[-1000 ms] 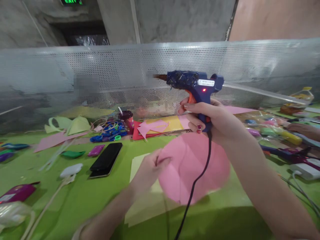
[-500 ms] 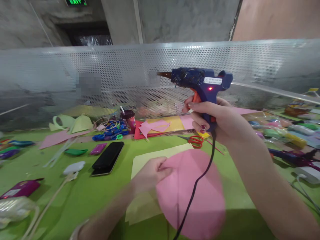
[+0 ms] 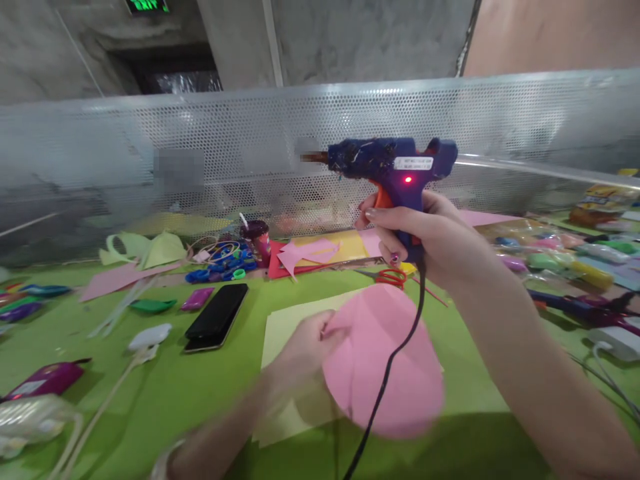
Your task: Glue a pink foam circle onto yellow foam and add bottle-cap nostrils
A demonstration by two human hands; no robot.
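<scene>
My right hand [image 3: 415,227] is wrapped round the grip of a dark blue hot glue gun [image 3: 390,160], raised above the table with its nozzle pointing left. A red light glows on its side, a clear glue stick [image 3: 520,165] sticks out of its back, and its black cord [image 3: 390,373] hangs down in front. My left hand [image 3: 313,337] pinches the left edge of a rounded pink paper piece [image 3: 390,360], which has a line or seam down it. Pale yellow sheets [image 3: 287,333] lie beneath on the table.
Red-handled scissors [image 3: 391,278] lie behind the pink paper. To the left are a black phone [image 3: 217,317], a white charger [image 3: 150,337] and a purple pouch [image 3: 47,380]. A lidded cup [image 3: 257,240] stands near the perforated metal screen [image 3: 270,147]. Bagged coloured clay [image 3: 555,260] sits at right.
The pink paper has tilted and its lower edge has risen, so it looks shorter. The glue gun in my right hand has shifted slightly left. My left hand keeps its pinch.
</scene>
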